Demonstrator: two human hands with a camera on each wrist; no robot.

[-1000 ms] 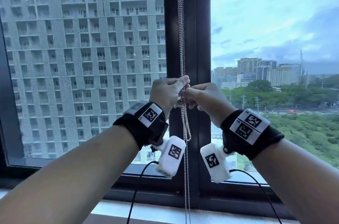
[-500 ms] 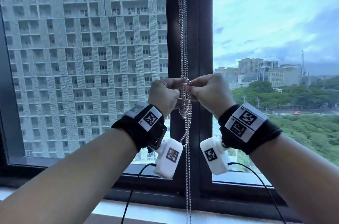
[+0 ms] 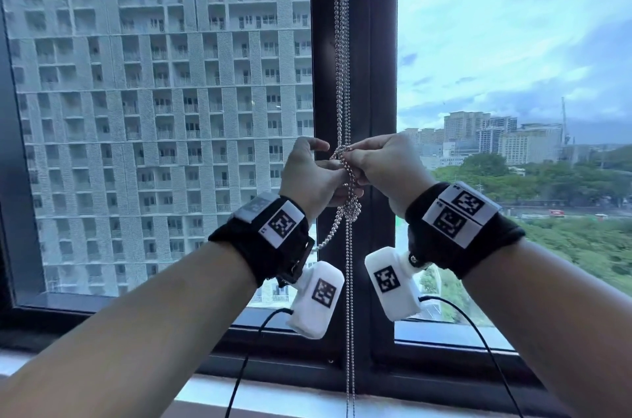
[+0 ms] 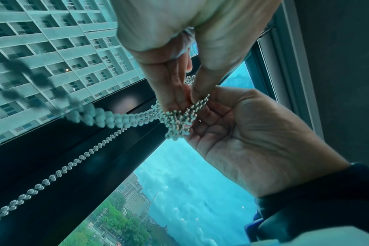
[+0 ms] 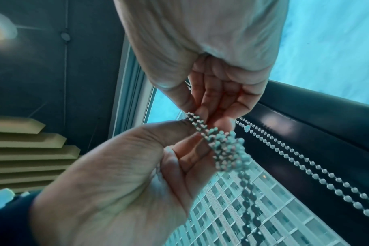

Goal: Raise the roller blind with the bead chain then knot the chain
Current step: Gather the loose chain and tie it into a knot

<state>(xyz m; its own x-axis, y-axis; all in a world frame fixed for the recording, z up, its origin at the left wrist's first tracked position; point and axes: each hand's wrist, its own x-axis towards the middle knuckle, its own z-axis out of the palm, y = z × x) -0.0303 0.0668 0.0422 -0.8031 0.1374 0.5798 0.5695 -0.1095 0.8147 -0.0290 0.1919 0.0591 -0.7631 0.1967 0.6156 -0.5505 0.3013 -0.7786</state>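
Note:
A silver bead chain [image 3: 342,75] hangs in doubled strands in front of the dark window mullion. At chest height it bunches into a loose knot [image 3: 351,209]. My left hand [image 3: 321,166] and right hand [image 3: 354,157] meet just above the knot, each pinching strands. In the left wrist view my left thumb and finger [image 4: 179,93] pinch the bunched chain [image 4: 179,119] against the right hand [image 4: 249,138]. The right wrist view has my right fingers [image 5: 204,106] pinching the chain [image 5: 221,146], with the left hand [image 5: 137,166] holding it from below. The roller blind is out of view above.
The dark mullion [image 3: 379,41] stands between two glass panes, with a dark bottom frame [image 3: 171,345] and a pale sill [image 3: 301,397] below. The chain's free strands [image 3: 349,332] hang down to the sill. Black cables [image 3: 239,376] trail from the wrist cameras.
The loop that hung below my hands has been drawn up into a tighter bunch just under them. Both hands stayed at the chain and shifted slightly up.

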